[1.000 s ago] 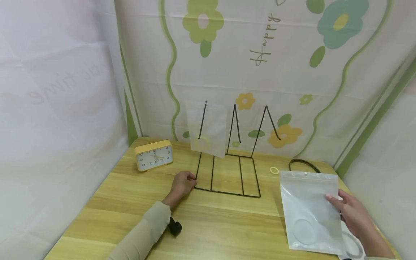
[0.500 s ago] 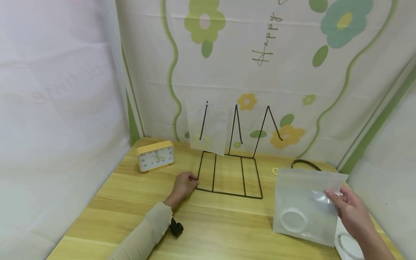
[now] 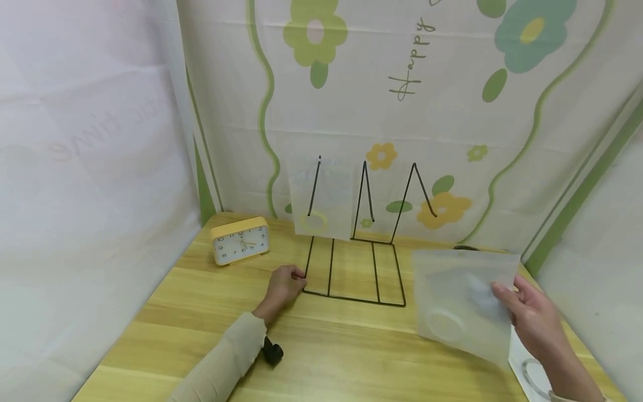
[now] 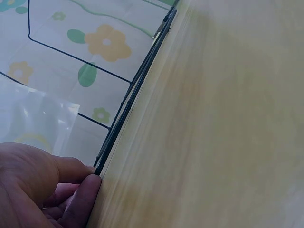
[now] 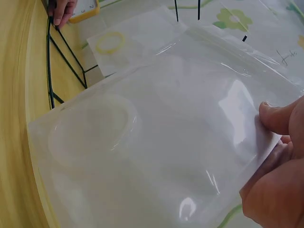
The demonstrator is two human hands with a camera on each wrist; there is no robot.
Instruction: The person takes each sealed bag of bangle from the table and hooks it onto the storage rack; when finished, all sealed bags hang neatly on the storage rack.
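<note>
In the right hand's thumb-and-finger pinch, a translucent pouch extends toward the left hand, which pinches a black wire rack's near corner.

I saw a glossy plastic bag. The rack looked like smooth metal wire; the table, smooth wood.

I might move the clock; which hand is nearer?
Left. The left hand is just front-right of the clock; the right hand is far right, past the rack.

The held bag partly hides a dark band.
</note>
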